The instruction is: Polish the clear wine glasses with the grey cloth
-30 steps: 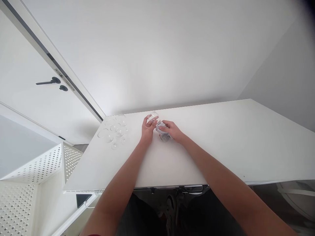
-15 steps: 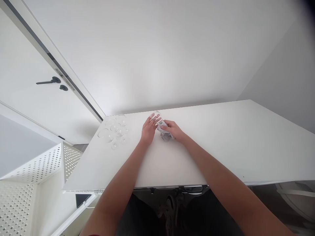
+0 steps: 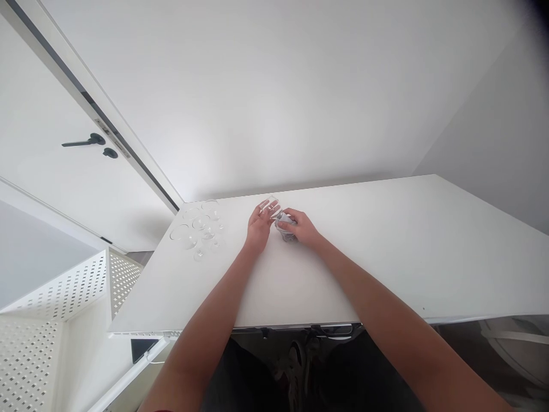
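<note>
My left hand (image 3: 258,226) grips a clear drinking glass (image 3: 270,205) above the white table (image 3: 386,257), fingers wrapped round it. My right hand (image 3: 300,226) is closed on a crumpled grey cloth (image 3: 286,224), pressed against the glass's right side. Both hands meet near the table's far middle.
Several clear glasses (image 3: 198,228) stand in a group at the table's far left corner. A white door with a black handle (image 3: 83,142) is at the left. A white perforated shelf (image 3: 64,292) stands below left. The wall rises just behind the table.
My right hand has pushed the cloth closer against the glass and bunched it tighter. My left hand has barely shifted.
</note>
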`<state>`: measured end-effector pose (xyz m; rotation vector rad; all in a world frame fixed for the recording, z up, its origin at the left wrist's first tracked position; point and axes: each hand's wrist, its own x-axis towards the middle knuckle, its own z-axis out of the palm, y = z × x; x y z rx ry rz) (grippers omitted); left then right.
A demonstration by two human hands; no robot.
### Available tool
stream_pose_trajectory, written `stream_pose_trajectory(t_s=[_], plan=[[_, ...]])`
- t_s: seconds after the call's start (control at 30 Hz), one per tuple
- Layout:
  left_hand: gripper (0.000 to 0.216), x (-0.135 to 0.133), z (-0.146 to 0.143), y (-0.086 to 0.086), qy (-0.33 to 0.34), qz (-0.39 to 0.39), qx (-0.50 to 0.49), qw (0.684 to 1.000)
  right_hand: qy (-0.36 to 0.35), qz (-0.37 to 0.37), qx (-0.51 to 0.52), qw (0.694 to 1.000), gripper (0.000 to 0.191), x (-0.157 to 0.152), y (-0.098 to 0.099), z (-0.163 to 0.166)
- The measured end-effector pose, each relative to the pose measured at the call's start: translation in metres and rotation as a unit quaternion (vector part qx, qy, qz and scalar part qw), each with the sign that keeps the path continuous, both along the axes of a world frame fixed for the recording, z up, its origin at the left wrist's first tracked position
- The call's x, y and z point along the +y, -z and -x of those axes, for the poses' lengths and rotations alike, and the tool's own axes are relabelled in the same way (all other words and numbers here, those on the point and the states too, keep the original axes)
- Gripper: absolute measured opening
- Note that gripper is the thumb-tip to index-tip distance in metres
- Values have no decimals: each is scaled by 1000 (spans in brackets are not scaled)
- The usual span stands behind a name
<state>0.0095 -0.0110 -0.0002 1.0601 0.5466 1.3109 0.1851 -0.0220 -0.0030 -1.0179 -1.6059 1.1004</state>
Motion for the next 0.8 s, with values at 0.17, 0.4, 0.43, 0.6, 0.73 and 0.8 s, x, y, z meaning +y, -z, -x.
stream_pose_trajectory(t_s=[0.17, 0.4, 0.43, 0.6, 0.73, 0.8], plan=[[51, 1, 1, 1, -39, 22, 31, 998, 5, -18, -16, 1000, 39, 0, 1, 0], [41, 1, 0, 1, -39, 1, 21, 999, 18, -28, -42, 999, 38, -1, 3, 1], [40, 0, 0, -1, -21, -10, 2, 1000, 17, -25, -35, 999, 38, 0, 3, 0], [52, 0, 0, -1, -44, 4, 29, 999, 42, -45, -64, 996, 34, 0, 4, -1], [53, 3, 0, 6, -97, 41, 88, 991, 50, -69, -129, 988, 30, -1, 4, 1], [48, 3, 0, 6, -82, 31, 66, 994, 57, -83, -144, 985, 29, -1, 4, 0]])
